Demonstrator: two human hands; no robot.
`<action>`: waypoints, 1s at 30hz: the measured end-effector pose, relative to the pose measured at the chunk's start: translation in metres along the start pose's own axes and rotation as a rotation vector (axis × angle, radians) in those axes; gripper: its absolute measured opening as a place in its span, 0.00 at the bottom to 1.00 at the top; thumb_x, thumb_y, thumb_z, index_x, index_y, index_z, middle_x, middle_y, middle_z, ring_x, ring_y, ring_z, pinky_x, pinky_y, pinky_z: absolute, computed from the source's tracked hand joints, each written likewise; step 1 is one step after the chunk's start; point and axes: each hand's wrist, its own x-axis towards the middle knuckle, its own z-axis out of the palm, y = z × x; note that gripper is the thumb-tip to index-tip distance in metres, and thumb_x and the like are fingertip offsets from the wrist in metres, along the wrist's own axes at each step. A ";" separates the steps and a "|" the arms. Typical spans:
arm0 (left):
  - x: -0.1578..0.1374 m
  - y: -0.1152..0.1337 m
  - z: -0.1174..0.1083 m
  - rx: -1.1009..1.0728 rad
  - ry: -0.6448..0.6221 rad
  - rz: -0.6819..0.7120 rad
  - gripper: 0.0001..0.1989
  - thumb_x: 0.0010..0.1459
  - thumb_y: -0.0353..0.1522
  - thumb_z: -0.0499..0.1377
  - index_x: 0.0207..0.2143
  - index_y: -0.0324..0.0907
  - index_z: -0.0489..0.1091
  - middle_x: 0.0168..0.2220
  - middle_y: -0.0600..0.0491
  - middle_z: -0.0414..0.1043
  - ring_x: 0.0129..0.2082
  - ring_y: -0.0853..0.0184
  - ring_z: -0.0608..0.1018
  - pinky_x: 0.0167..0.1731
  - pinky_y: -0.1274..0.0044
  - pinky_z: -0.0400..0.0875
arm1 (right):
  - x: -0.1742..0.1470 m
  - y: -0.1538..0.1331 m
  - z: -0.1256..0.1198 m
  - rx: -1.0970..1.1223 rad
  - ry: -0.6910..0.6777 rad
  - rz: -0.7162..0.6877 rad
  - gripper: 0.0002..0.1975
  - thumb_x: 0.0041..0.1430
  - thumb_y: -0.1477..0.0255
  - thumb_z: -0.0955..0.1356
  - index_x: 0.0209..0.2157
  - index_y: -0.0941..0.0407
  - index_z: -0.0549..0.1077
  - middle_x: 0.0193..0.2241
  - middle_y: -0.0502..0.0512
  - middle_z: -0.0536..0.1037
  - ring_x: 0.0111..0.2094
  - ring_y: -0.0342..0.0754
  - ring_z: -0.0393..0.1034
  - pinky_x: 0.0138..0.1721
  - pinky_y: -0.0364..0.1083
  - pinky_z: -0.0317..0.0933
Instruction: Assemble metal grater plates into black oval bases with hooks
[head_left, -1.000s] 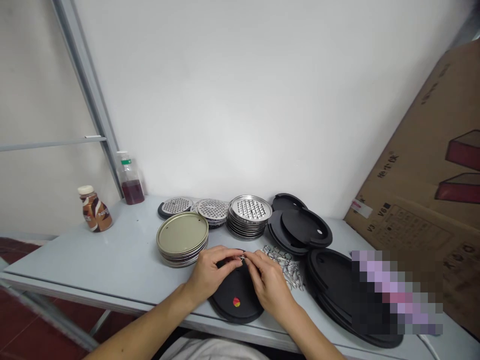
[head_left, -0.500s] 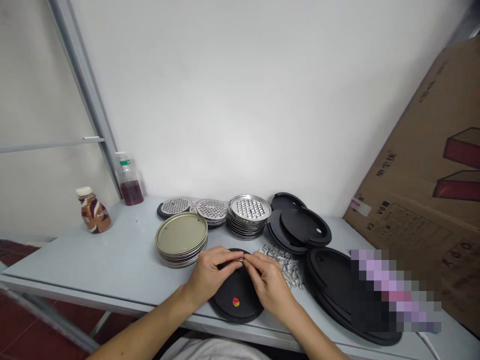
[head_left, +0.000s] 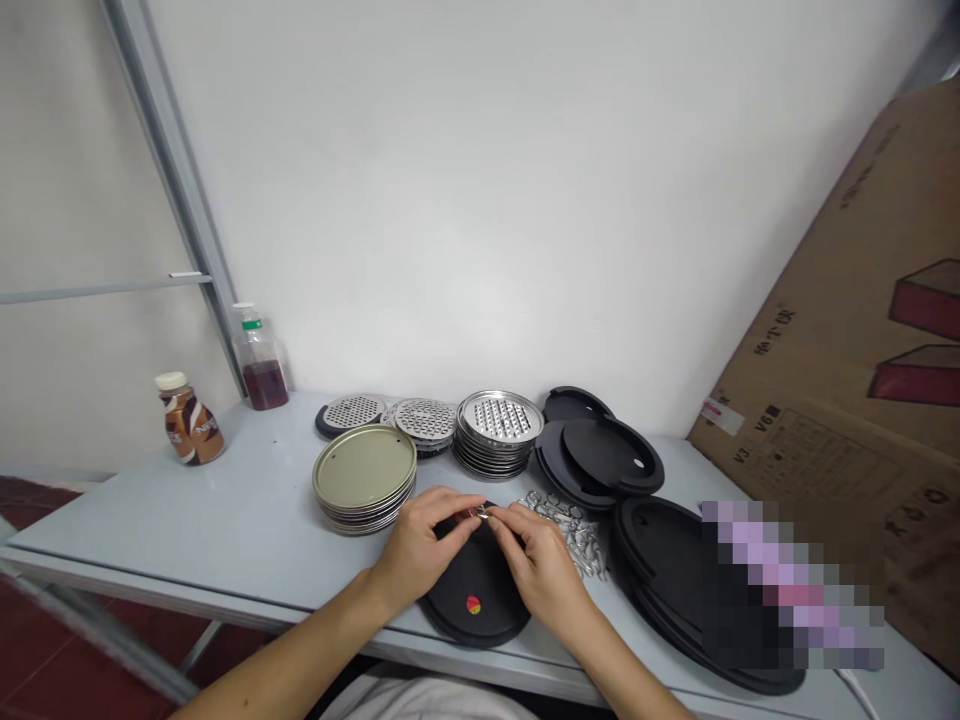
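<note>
While a stack of olive round metal plates (head_left: 365, 468) sits at ten o'clock from my grip, my left hand (head_left: 418, 545) pinches a small silvery metal piece (head_left: 481, 513) over a black round disc (head_left: 491, 585); my right hand (head_left: 541, 558) pinches that piece too; loose silvery metal fittings (head_left: 587, 548) lie at three o'clock; stacked black round boards (head_left: 675, 560) rest at four.

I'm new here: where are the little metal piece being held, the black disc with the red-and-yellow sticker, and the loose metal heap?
Little metal piece (head_left: 481, 513): head view, its exposed middle.
Black disc (head_left: 475, 575): head view, its flat upper face.
Loose metal heap (head_left: 581, 541): head view, near its middle.
</note>
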 end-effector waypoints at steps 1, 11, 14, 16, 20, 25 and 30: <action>0.000 0.000 0.000 -0.001 0.001 -0.007 0.11 0.61 0.30 0.62 0.46 0.46 0.79 0.35 0.51 0.79 0.35 0.64 0.79 0.40 0.74 0.75 | 0.000 0.000 0.001 -0.001 0.002 0.002 0.14 0.68 0.72 0.62 0.40 0.54 0.79 0.28 0.54 0.76 0.31 0.49 0.71 0.34 0.46 0.62; 0.001 0.004 -0.003 -0.032 0.020 -0.103 0.10 0.63 0.31 0.59 0.43 0.46 0.79 0.40 0.51 0.80 0.40 0.62 0.80 0.45 0.73 0.73 | -0.001 0.000 0.001 0.008 0.039 -0.018 0.13 0.68 0.72 0.62 0.44 0.54 0.79 0.30 0.55 0.77 0.32 0.50 0.72 0.35 0.47 0.64; 0.001 0.000 -0.002 -0.050 0.036 -0.151 0.09 0.62 0.32 0.59 0.40 0.44 0.79 0.39 0.50 0.81 0.40 0.62 0.80 0.44 0.72 0.74 | -0.002 -0.002 0.002 0.011 0.018 -0.048 0.14 0.68 0.72 0.62 0.46 0.54 0.78 0.30 0.56 0.77 0.32 0.49 0.72 0.34 0.46 0.64; 0.001 -0.003 -0.001 -0.064 0.040 -0.185 0.09 0.61 0.31 0.59 0.39 0.42 0.79 0.37 0.50 0.81 0.38 0.62 0.81 0.40 0.74 0.75 | -0.002 -0.003 0.002 0.028 -0.001 -0.059 0.14 0.69 0.72 0.62 0.46 0.54 0.78 0.31 0.56 0.77 0.31 0.49 0.72 0.33 0.45 0.64; 0.000 -0.009 0.002 -0.070 0.052 -0.230 0.08 0.61 0.31 0.58 0.38 0.41 0.78 0.35 0.51 0.81 0.34 0.64 0.80 0.37 0.76 0.74 | -0.002 -0.004 0.001 0.059 -0.014 -0.039 0.14 0.69 0.71 0.62 0.46 0.53 0.79 0.30 0.55 0.76 0.32 0.48 0.72 0.34 0.45 0.63; 0.002 -0.007 0.001 -0.069 0.024 -0.241 0.07 0.61 0.31 0.58 0.37 0.41 0.76 0.32 0.53 0.79 0.32 0.65 0.79 0.35 0.77 0.73 | -0.001 -0.005 -0.003 0.081 -0.012 0.000 0.14 0.69 0.70 0.62 0.44 0.53 0.79 0.29 0.54 0.76 0.31 0.48 0.72 0.34 0.45 0.62; 0.003 -0.004 -0.001 -0.060 0.034 -0.223 0.05 0.62 0.33 0.60 0.38 0.41 0.74 0.33 0.54 0.78 0.34 0.65 0.79 0.37 0.77 0.72 | -0.002 -0.003 -0.004 0.094 0.075 0.036 0.12 0.67 0.68 0.64 0.39 0.54 0.80 0.26 0.53 0.76 0.28 0.48 0.72 0.31 0.45 0.63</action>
